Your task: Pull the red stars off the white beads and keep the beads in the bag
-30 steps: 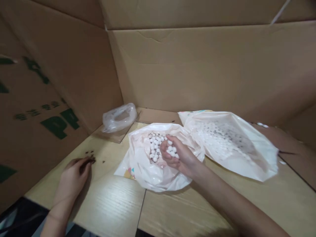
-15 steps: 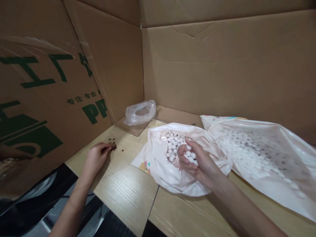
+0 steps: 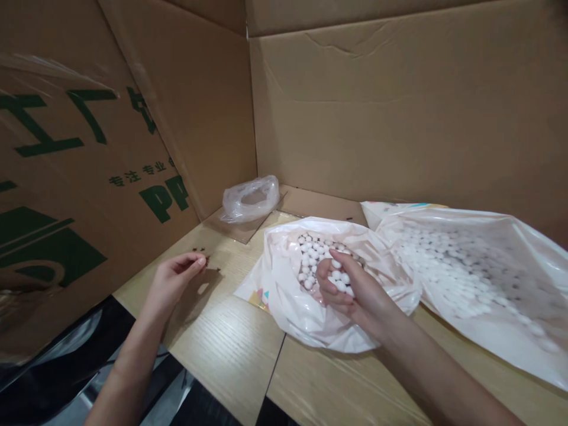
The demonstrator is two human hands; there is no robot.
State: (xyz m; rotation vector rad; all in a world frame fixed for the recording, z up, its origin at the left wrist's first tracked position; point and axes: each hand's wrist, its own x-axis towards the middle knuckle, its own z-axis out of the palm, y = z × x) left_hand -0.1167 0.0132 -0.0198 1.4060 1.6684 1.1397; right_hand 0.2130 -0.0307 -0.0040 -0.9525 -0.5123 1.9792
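My left hand [image 3: 177, 278] is just above the wooden table, thumb and forefinger pinched together on a small dark-red piece [image 3: 207, 260] that is too small to name. A few similar small dark pieces [image 3: 202, 249] lie on the tabletop by the fingertips. My right hand [image 3: 348, 287] is curled, palm up, around several small white balls [image 3: 341, 278]. It hovers over an opened white plastic bag [image 3: 284, 296], in which many more white balls [image 3: 313, 254] with dark bits between them show.
A second white bag [image 3: 497, 349], full of white balls, lies to the right. Near the corner, a clear plastic bag [image 3: 235, 207] rests on a flat sheet. Cardboard walls [image 3: 377, 118] stand behind and at the left of the wooden table [image 3: 222, 337].
My left hand has risen slightly off the tabletop, with its shadow now apart from the fingers. My right hand keeps its cupped hold over the bag. The view has shifted a little.
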